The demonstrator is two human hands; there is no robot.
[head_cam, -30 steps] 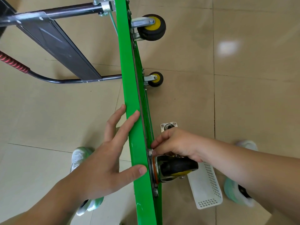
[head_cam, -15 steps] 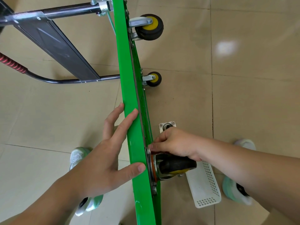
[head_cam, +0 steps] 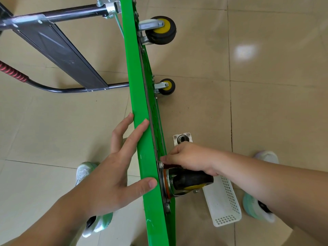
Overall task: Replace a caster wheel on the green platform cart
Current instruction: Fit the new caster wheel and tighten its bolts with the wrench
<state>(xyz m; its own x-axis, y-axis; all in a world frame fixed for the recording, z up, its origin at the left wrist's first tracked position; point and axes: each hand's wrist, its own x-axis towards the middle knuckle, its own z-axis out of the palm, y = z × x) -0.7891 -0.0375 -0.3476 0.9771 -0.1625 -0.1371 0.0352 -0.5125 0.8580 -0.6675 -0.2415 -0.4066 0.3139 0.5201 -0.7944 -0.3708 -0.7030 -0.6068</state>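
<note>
A beige tiled floor [head_cam: 266, 103] with dark grout lines spreads all round. A white perforated plastic basket [head_cam: 223, 206] lies on it, below and to the right of the right-hand fingers [head_cam: 170, 158], its upper end hidden. A pale patch of reflected light [head_cam: 245, 51] shines far above and right of those fingers. One white-and-mint sneaker [head_cam: 85, 172] stands below the left-hand fingers [head_cam: 138, 134], partly hidden; another sneaker [head_cam: 252, 205] sits just right of the basket.

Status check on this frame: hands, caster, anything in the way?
Left hand flat on green cart deck. Right hand over caster, fingertips at its mounting plate; grip hidden. White basket below, not blocking.
</note>
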